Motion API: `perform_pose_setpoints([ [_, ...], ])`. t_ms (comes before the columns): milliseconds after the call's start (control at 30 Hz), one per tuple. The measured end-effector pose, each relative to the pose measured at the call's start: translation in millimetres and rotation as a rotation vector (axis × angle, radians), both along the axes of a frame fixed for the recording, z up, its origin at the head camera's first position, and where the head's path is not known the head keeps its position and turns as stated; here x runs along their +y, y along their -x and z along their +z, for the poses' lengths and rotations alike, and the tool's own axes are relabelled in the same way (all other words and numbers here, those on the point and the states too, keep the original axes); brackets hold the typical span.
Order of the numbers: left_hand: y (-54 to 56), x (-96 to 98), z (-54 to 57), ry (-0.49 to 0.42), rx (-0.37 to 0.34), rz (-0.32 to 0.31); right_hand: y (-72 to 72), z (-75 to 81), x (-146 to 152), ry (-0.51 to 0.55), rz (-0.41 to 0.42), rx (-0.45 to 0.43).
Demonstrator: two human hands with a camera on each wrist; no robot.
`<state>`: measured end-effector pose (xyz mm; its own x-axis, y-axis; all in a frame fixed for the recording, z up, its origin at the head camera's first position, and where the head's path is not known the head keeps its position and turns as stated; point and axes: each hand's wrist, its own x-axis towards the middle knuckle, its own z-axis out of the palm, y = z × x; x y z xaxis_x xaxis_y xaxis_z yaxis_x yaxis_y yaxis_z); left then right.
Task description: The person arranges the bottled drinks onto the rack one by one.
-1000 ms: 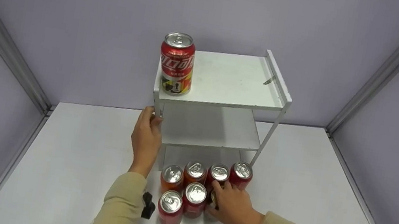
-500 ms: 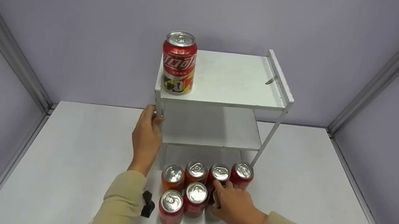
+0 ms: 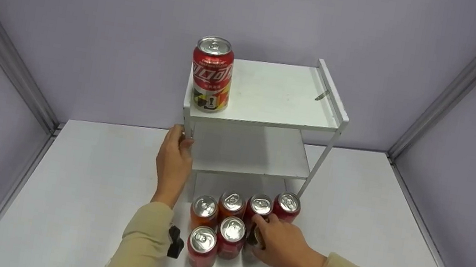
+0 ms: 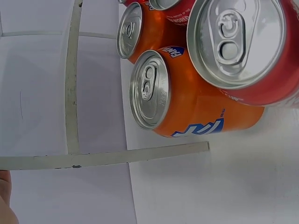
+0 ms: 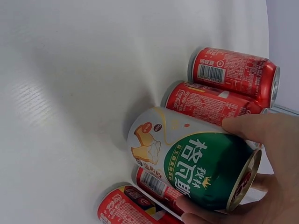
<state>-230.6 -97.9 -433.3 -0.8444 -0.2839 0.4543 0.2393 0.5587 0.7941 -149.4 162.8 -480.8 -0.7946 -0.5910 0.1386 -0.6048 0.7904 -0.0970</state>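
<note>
My right hand [image 3: 284, 246] grips a green and white drink can [image 5: 205, 163] with a gold rim near its lid, thumb on one side and fingers on the other. The can stands in the front row, its base at the tabletop; in the head view the hand hides much of it. My left hand [image 3: 173, 166] holds the left post of a white shelf rack [image 3: 283, 88], thumb in front and fingertips partly hidden behind. In the left wrist view only a bit of that hand [image 4: 5, 200] shows by the post. A red cola can [image 3: 211, 74] stands upright on the top shelf.
Orange Fanta cans [image 4: 201, 107] and red cola cans [image 3: 201, 256] stand close together before the rack, several touching or nearly touching. The middle shelf [image 3: 249, 149] lies under the top one. Walls [image 3: 258, 7] enclose the white table [image 3: 105, 189] at the back and sides.
My right wrist has shifted slightly to the right while the hand keeps its hold on the green and white can. The left hand stays at the post.
</note>
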Motion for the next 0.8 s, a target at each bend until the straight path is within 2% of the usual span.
perform_pose_setpoints([
  [267,0.2,-0.5,-0.4,-0.02,-0.017,-0.009,-5.2,29.4,0.8,0.006,0.026,0.059],
  [800,-0.7,-1.4,-0.1,-0.024,-0.02,-0.01,-8.8,95.5,0.7,0.03,0.003,0.043],
])
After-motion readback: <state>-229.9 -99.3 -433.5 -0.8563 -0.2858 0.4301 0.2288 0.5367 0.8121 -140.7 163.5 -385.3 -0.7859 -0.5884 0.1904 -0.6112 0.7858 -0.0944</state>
